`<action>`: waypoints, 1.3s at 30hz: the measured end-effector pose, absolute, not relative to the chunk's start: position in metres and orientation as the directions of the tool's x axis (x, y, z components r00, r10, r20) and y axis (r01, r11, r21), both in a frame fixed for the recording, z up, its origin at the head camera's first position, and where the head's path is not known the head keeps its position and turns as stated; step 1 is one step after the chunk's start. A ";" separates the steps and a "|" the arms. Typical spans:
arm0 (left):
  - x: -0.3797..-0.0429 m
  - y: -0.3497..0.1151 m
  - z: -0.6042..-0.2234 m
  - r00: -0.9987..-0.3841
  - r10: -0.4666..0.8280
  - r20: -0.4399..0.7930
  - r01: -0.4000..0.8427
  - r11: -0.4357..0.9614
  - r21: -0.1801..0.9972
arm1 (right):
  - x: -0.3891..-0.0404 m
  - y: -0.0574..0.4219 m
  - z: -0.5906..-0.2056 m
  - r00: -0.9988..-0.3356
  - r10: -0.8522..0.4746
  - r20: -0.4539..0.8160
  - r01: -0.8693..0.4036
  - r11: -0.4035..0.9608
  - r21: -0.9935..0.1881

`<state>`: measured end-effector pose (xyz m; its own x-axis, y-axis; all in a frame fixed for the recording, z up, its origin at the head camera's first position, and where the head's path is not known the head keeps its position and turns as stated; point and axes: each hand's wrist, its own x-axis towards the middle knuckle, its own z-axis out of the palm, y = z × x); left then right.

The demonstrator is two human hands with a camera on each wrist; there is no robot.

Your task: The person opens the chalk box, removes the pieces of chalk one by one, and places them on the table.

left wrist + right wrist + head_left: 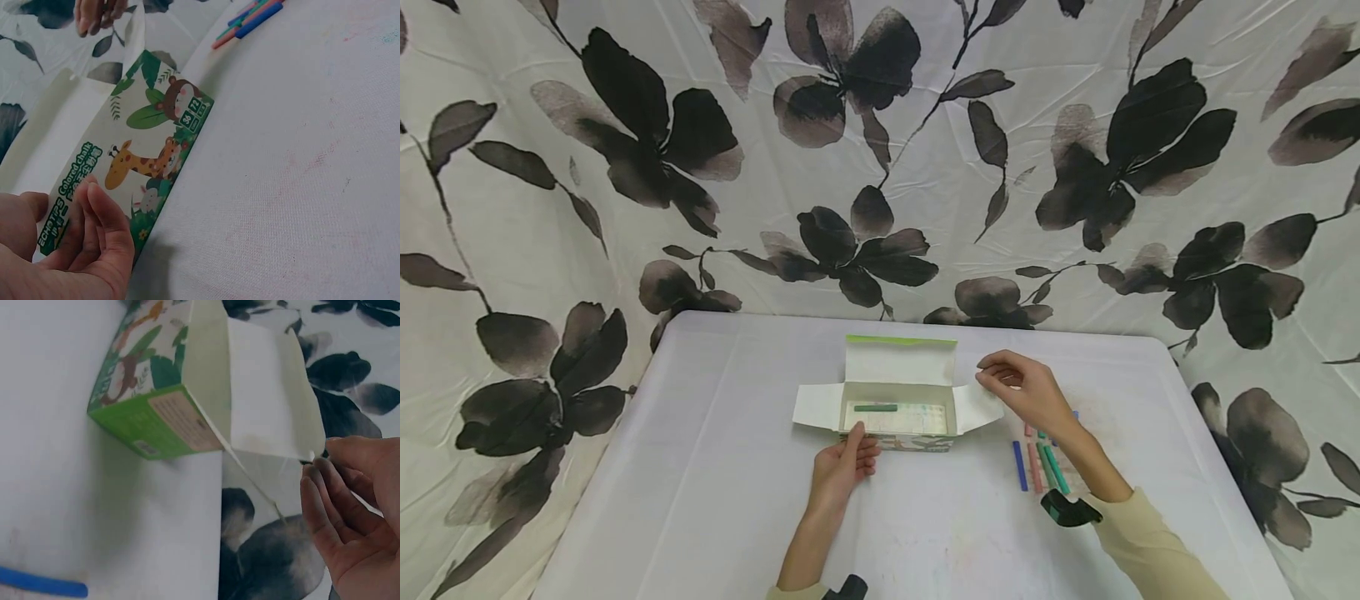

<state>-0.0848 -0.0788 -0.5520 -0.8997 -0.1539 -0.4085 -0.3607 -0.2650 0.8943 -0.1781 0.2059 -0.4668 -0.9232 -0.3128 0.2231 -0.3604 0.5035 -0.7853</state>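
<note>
A colored chalk box [913,444] printed with cartoon animals lies on the table, its lid [900,363] raised and both side flaps spread. Inside it is a green chalk stick [876,408]. My left hand [844,471] grips the front wall, thumb over the top edge and fingers curled against the printed outside. My right hand [1026,387] hovers by the right flap [977,406], fingers loosely bent and thumb close to the fingertips. I see no chalk in it. From the right wrist view, its fingertips [319,469] line up with the lid's corner; whether they touch is unclear.
Several chalk sticks lie under my right forearm, among them a blue stick [1019,466], a red stick [1035,467] and a green stick [1056,469]. A white cloth covers the table [715,467]. A flower-patterned cloth [865,167] hangs behind it.
</note>
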 end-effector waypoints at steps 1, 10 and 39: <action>-0.085 -0.079 -0.552 -0.901 -0.154 -0.406 -0.358 -0.262 0.896 | -0.179 0.202 -0.467 -0.918 -0.326 0.228 -0.371 0.495 -0.786; -0.086 -0.079 -0.550 -0.906 -0.150 -0.397 -0.351 -0.261 0.899 | -0.188 0.167 -0.477 -0.882 -0.410 0.232 -0.411 0.429 -0.804; -0.086 -0.080 -0.556 -0.908 -0.126 -0.398 -0.347 -0.305 0.887 | -0.193 0.091 -0.519 -0.716 -0.693 0.082 -0.535 0.469 -0.703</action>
